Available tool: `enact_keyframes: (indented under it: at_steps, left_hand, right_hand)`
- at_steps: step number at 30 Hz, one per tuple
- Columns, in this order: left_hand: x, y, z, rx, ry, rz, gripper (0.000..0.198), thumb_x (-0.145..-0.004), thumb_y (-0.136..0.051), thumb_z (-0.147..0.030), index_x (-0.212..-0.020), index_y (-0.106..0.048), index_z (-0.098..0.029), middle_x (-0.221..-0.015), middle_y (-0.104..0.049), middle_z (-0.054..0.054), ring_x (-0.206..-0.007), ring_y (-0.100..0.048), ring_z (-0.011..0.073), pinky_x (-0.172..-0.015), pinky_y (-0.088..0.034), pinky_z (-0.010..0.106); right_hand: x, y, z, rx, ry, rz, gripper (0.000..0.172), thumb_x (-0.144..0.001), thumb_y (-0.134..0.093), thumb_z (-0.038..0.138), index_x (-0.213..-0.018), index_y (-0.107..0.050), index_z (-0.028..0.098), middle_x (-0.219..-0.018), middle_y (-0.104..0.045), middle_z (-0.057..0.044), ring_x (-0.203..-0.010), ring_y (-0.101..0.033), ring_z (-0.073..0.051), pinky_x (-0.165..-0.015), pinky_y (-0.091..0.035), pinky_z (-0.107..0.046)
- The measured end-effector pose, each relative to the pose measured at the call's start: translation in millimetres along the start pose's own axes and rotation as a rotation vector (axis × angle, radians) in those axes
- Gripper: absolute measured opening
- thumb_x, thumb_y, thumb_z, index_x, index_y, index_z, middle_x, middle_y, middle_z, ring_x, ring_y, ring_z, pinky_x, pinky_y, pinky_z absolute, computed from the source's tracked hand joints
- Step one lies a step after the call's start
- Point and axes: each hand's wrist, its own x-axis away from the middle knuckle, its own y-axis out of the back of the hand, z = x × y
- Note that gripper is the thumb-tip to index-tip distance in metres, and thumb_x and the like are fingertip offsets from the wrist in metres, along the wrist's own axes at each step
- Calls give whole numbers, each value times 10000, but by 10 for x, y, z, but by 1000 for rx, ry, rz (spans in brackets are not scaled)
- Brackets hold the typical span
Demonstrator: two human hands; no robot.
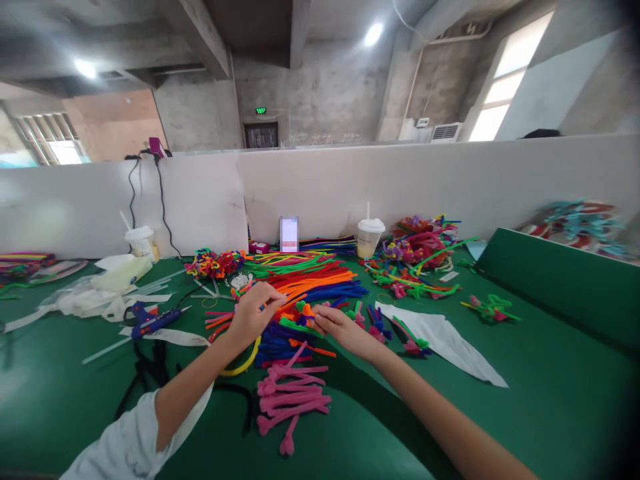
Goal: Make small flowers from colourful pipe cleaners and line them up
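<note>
My left hand (pixel 256 308) is closed in a pinch above the pile of pipe cleaners, a speck of blue showing between its fingers; what it grips cannot be made out. To its right, my right hand (pixel 347 328) pinches a small twisted pipe cleaner piece (pixel 306 313) in orange, green and blue. Beneath and beyond both hands lie loose orange pipe cleaners (pixel 330 283), with blue ones (pixel 333 291) alongside. Closer to me, several pink pipe cleaner pieces (pixel 295 393) with curled ends lie in a stack.
A blue hot glue gun (pixel 155 322) rests at left near crumpled plastic bags (pixel 107 287). Lidded cups (pixel 370 238) and a lit phone (pixel 289 235) stand by the white partition (pixel 425 180). Finished-looking bundles (pixel 423 247) and white paper (pixel 445 340) lie at right.
</note>
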Motion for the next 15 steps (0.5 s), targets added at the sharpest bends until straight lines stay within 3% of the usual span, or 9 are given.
enact_keyframes:
  at_steps: [15]
  left_hand:
    - [90,-135,-91,4,-113,38,165,-836,-495,-227,-714,-592,-172,-675,-604,21,-663,-535,126,-626,-432,249]
  right_hand:
    - [15,4,33,75,30,36,392,-811,-389,543,-660,-391,181,-618,-348,39,-568,-314,-92,-545,-274,-239]
